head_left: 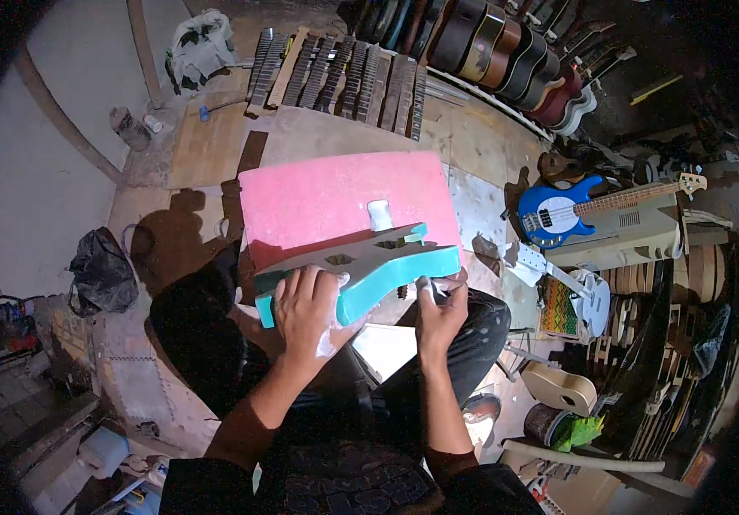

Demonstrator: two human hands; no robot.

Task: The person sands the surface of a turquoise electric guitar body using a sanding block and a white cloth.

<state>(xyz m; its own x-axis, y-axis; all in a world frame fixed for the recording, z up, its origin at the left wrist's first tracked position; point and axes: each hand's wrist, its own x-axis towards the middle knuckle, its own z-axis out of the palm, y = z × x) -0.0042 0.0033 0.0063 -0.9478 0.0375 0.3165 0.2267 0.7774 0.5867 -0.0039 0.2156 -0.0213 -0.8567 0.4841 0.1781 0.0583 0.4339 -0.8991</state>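
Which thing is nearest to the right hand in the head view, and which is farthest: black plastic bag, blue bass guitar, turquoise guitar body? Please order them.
1. Turquoise guitar body: directly before the right hand.
2. Blue bass guitar: off to the right.
3. Black plastic bag: far across, on the left side.

Pale grey wall (34,189), patchy floor (202,154)

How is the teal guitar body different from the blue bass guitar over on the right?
The teal guitar body shows no neck, but the blue bass guitar has a long brown neck. The teal body's face has open hollows; the bass's face has a white plate. The left hand is on the teal body; no hand touches the bass. Both have curvy outlines.
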